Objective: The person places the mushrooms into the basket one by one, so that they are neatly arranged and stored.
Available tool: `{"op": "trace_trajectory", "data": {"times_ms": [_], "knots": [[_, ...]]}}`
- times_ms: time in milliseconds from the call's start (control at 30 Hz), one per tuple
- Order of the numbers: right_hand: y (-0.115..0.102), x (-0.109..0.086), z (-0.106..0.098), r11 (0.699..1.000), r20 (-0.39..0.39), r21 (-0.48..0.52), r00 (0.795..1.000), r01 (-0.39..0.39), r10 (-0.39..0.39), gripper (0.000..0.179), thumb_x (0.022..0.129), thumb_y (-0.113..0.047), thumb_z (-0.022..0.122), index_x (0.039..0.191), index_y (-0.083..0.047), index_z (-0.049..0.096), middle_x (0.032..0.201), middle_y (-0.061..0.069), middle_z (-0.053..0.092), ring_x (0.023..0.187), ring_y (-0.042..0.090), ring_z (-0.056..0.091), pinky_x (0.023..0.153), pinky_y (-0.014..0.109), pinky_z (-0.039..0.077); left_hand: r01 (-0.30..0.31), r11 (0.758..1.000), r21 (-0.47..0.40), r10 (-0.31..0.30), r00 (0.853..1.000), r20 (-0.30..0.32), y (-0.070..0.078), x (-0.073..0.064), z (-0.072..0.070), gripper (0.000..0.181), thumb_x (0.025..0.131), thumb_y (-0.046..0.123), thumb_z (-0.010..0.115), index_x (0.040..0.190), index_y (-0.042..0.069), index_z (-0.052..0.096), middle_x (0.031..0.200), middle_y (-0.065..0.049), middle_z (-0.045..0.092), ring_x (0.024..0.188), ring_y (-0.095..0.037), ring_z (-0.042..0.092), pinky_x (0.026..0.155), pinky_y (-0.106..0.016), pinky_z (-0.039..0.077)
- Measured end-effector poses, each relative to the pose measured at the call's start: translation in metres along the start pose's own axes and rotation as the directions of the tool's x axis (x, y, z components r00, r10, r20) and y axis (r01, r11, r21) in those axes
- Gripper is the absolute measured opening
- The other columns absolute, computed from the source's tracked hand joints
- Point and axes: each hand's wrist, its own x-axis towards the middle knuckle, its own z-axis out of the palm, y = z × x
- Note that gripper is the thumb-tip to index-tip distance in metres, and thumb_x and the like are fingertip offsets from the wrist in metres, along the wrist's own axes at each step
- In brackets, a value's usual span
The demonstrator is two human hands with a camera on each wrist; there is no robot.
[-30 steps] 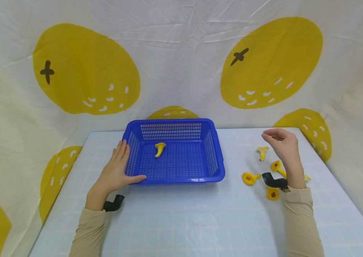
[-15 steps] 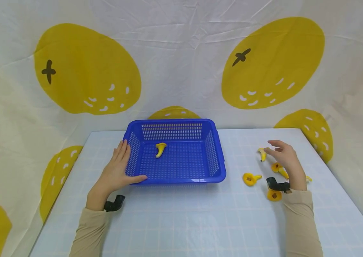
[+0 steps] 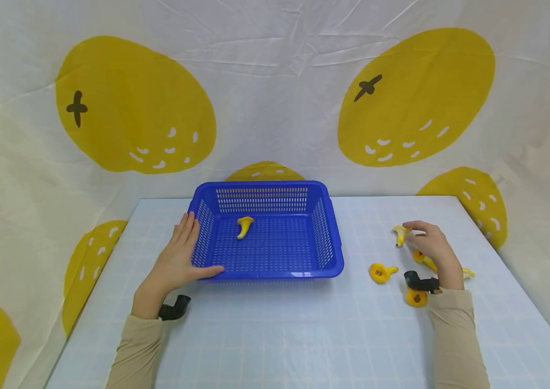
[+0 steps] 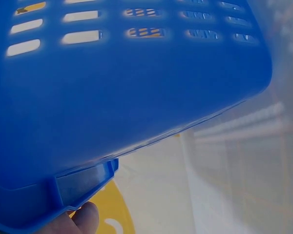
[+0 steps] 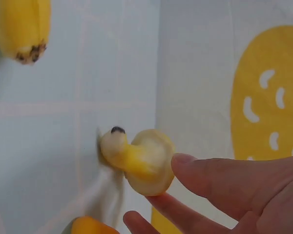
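Note:
My left hand (image 3: 175, 262) rests at the near left corner of a blue plastic basket (image 3: 267, 274), fingers straight along the left rim and thumb over the front rim. One yellow chanterelle mushroom (image 3: 243, 227) lies inside. On the right, my right hand (image 3: 430, 243) pinches the pale cap of another chanterelle (image 5: 146, 163) between thumb and index finger; its dark-tipped stem is near the table surface. Several more lie close by: one chanterelle (image 3: 379, 273) to the left, another chanterelle (image 3: 417, 297) partly hidden by the wrist, and others beneath the hand and forearm.
A pale blue checked cloth covers the table (image 3: 275, 335). Right behind the basket rises a white curtain (image 3: 275, 108) printed with large yellow fruit; it continues along both sides. Black wrist mounts (image 3: 175, 308) sit on both wrists.
My right hand has come down and toward me from above the table, its fingers reaching the pale-capped chanterelle. The left hand has stayed on the basket.

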Motion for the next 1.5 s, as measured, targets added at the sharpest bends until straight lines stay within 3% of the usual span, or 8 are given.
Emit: {"op": "trace_trajectory", "data": {"times_ms": [267,467,733,1167,1300,1500], "knots": [[0.003,-0.001,-0.001,1.0,0.018,-0.001,1.0,-0.01,0.01,0.05,0.101,-0.021,0.051,0.144,0.003,0.043,0.146,0.033,0.036,0.115,0.046,0.047,0.09,0.052,0.05,0.007,1.0,-0.001,-0.007,1.0,0.001,0.0,-0.001,0.0,0.135,0.073,0.074,0.07,0.156,-0.005,-0.001,0.164,-0.018,-0.012,0.151,-0.034,-0.012,0.122,-0.05,0.001],[0.006,0.001,-0.005,1.0,0.025,-0.001,1.0,0.017,-0.017,0.051,0.102,-0.025,0.053,0.145,0.001,0.044,0.147,0.032,0.037,0.122,0.049,0.043,0.093,0.056,0.047,0.001,1.0,-0.003,-0.001,1.0,0.0,0.001,-0.002,0.0,0.134,0.073,0.073,0.071,0.156,-0.006,-0.001,0.164,-0.019,-0.011,0.151,-0.033,-0.012,0.122,-0.048,-0.001],[0.01,0.001,-0.008,0.997,0.104,0.002,0.991,0.079,-0.079,0.051,0.103,-0.023,0.051,0.146,0.002,0.041,0.148,0.032,0.035,0.126,0.053,0.039,0.1,0.063,0.042,-0.005,1.0,-0.008,0.005,1.0,0.0,0.0,-0.001,0.001,0.134,0.074,0.073,0.071,0.156,-0.005,-0.002,0.164,-0.018,-0.012,0.151,-0.032,-0.013,0.122,-0.047,-0.002],[0.009,0.003,-0.008,0.996,0.146,0.032,0.985,0.086,-0.09,0.051,0.104,-0.028,0.05,0.146,0.0,0.041,0.151,0.031,0.032,0.13,0.054,0.035,0.101,0.065,0.04,-0.005,1.0,-0.002,0.005,1.0,0.0,0.001,0.0,0.0,0.133,0.073,0.071,0.072,0.155,-0.007,0.002,0.164,-0.019,-0.01,0.151,-0.034,-0.012,0.122,-0.048,-0.001],[0.007,0.003,-0.008,0.995,0.113,0.009,0.989,0.096,-0.096,0.045,0.103,-0.023,0.052,0.14,0.003,0.045,0.144,0.032,0.04,0.126,0.052,0.04,0.098,0.061,0.045,-0.002,1.0,0.001,0.002,1.0,0.001,0.002,0.0,-0.001,0.133,0.073,0.071,0.072,0.155,-0.007,0.002,0.164,-0.019,-0.01,0.151,-0.033,-0.012,0.122,-0.048,0.0],[0.011,0.007,-0.007,0.996,0.061,-0.031,0.995,0.081,-0.079,0.033,0.099,-0.014,0.057,0.127,0.003,0.053,0.133,0.031,0.049,0.113,0.046,0.05,0.085,0.045,0.052,0.004,1.0,0.001,-0.004,1.0,0.006,0.002,0.0,-0.002,0.134,0.073,0.071,0.072,0.155,-0.007,0.002,0.164,-0.019,-0.01,0.151,-0.034,-0.012,0.122,-0.048,-0.001]]}}
